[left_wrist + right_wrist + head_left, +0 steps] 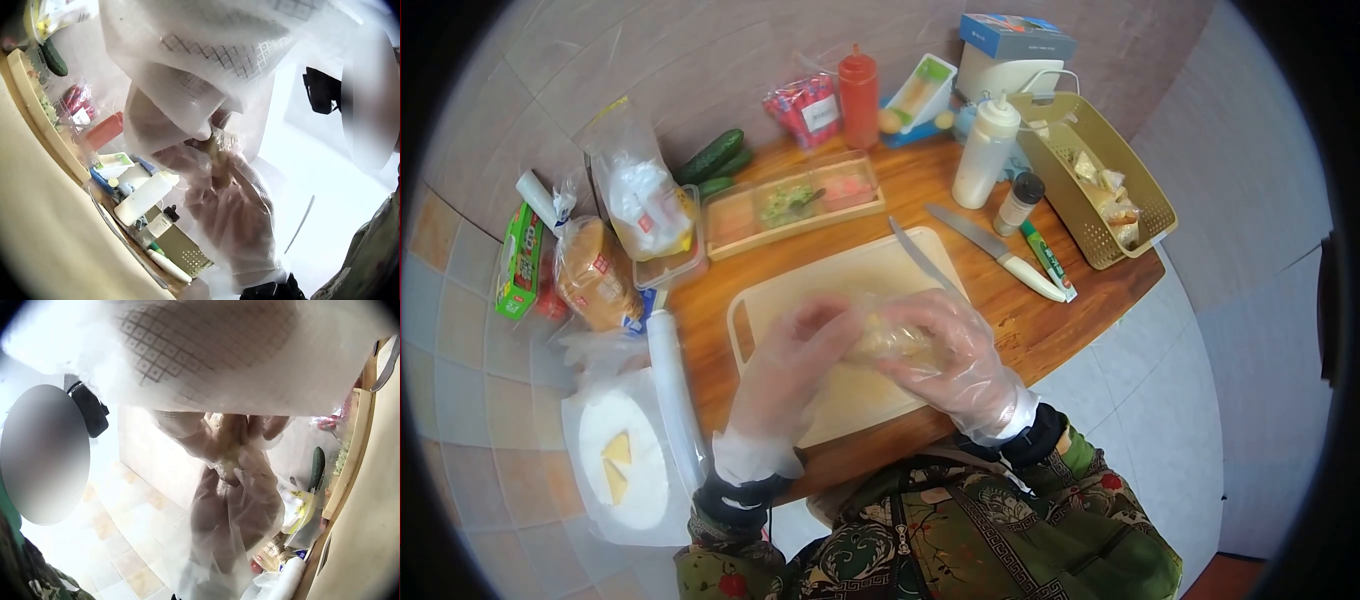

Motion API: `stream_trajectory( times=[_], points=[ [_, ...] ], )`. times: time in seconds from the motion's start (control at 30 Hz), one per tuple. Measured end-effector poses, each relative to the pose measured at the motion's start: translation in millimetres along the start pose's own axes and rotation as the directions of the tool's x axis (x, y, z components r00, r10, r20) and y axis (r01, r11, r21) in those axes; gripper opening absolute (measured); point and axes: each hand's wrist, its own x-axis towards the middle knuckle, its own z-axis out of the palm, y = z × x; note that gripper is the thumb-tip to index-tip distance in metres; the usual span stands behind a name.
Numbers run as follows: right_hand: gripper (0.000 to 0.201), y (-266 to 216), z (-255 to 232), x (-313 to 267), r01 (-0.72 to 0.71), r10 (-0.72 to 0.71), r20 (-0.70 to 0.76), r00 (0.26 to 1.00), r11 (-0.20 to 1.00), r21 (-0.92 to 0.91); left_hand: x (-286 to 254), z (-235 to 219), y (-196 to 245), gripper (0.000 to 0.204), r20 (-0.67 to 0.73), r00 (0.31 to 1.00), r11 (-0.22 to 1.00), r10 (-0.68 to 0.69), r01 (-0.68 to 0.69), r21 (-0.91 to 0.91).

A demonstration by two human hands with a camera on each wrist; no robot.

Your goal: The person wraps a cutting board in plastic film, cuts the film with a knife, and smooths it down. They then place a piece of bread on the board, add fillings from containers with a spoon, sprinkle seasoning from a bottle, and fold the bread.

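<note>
Both hands are in clear plastic gloves and meet above the pale cutting board [825, 275]. Between them is a small yellowish sandwich [892, 345] wrapped in shiny clear film. My right hand [955, 355] grips its right side with curled fingers. From the other side my left hand [790, 360], slightly blurred, pinches the wrap's end with thumb and fingers. Both wrist views show the fingers of the two hands around the film, hiding most of the sandwich. A curved metal blade [925, 260] lies on the board's far right corner.
A white-handled knife [1000, 255], a spice jar [1019, 205] and a white squeeze bottle [987, 155] stand or lie on the right. Beyond them is a basket [1090, 225] of wrapped pieces. A divided topping tray [795, 228] sits behind the board; bagged bread [595, 275] and a film roll [675, 390] are left.
</note>
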Motion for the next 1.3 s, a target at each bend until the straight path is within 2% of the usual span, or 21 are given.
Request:
stream_trajectory(
  times=[0.07,0.1,0.17,0.2,0.27,0.3,0.37,0.5,0.57,0.67,0.8,0.9,0.93,0.97,1.0,1.07,1.1,1.17,1.2,1.27,1.3],
  points=[
    [0.047,0,2,0,-0.004,0.004,-0.023,1.0,1.0,-0.008,3,1,1,0.027,-0.016,0.994,0.985,0.11,-0.107,0.136],
    [0.047,0,3,1,-0.01,0.009,-0.045,0.999,1.0,-0.018,2,2,3,0.027,-0.013,0.994,0.984,0.11,-0.107,0.142],
    [0.046,3,3,0,-0.014,0.013,-0.068,0.998,1.0,-0.015,0,6,7,0.03,-0.166,0.959,0.972,0.228,-0.213,0.1],
    [0.045,4,3,-1,-0.02,0.019,-0.083,0.996,1.0,-0.012,-3,4,8,0.03,-0.16,0.961,0.971,0.227,-0.212,0.107],
    [0.045,8,5,-2,0.001,-0.002,-0.1,0.995,1.0,-0.016,-7,-3,11,0.039,-0.07,0.895,0.827,0.44,-0.373,0.42],
    [0.044,9,6,-3,0.022,-0.025,-0.106,0.994,0.999,-0.023,-7,-4,14,0.039,-0.067,0.897,0.826,0.438,-0.372,0.424],
    [0.044,9,5,-3,0.027,-0.03,-0.11,0.994,0.999,-0.022,-6,-4,19,0.043,0.248,0.717,0.347,0.652,-0.573,0.742],
    [0.044,9,4,-3,0.046,-0.049,-0.106,0.993,0.999,-0.029,-3,3,23,0.038,0.271,0.729,0.264,0.629,-0.528,0.807],
    [0.044,10,5,-4,0.065,-0.068,-0.105,0.992,0.997,-0.029,6,-3,24,0.026,0.348,0.687,0.218,0.638,-0.594,0.774],
    [0.044,10,3,-5,0.078,-0.079,-0.082,0.994,0.997,-0.017,10,-4,31,0.02,0.36,0.693,0.203,0.624,-0.589,0.782],
    [0.044,5,2,-2,0.067,-0.068,-0.05,0.996,0.997,-0.03,24,-7,20,0.021,0.347,0.677,0.25,0.649,-0.62,0.744],
    [0.043,1,2,0,0.052,-0.052,-0.05,0.997,0.999,-0.014,32,-11,10,0.022,0.26,0.627,0.267,0.735,-0.619,0.738],
    [0.043,1,3,-1,0.057,-0.058,-0.042,0.997,0.998,-0.014,33,-12,9,0.027,0.012,0.739,0.559,0.673,-0.52,0.646],
    [0.043,3,3,-3,0.001,0.003,-0.045,0.999,0.997,0.078,33,-13,9,0.032,-0.209,0.822,0.792,0.53,-0.392,0.467],
    [0.044,5,3,-5,-0.055,0.063,-0.042,0.997,0.984,0.169,28,-11,13,0.032,-0.216,0.816,0.792,0.536,-0.397,0.465],
    [0.044,11,3,-8,-0.082,0.094,-0.044,0.995,0.969,0.234,12,-2,24,0.039,-0.358,0.83,0.891,0.428,-0.321,0.321],
    [0.045,13,3,-9,-0.114,0.135,-0.051,0.99,0.947,0.3,7,-4,20,0.039,-0.363,0.826,0.891,0.432,-0.326,0.317],
    [0.044,16,3,-10,-0.135,0.154,-0.045,0.987,0.95,0.283,0,-10,12,0.044,-0.266,0.898,0.925,0.35,-0.286,0.249],
    [0.044,16,3,-11,-0.16,0.178,-0.043,0.983,0.95,0.268,0,-11,9,0.044,-0.272,0.896,0.926,0.35,-0.288,0.243],
    [0.044,15,5,-8,-0.148,0.165,-0.041,0.985,0.951,0.272,1,-11,2,0.044,-0.005,0.914,0.805,0.405,-0.355,0.475],
    [0.044,14,6,-7,-0.131,0.151,-0.052,0.987,0.951,0.279,5,-11,-4,0.041,-0.028,0.948,0.881,0.316,-0.282,0.379]
  ],
)
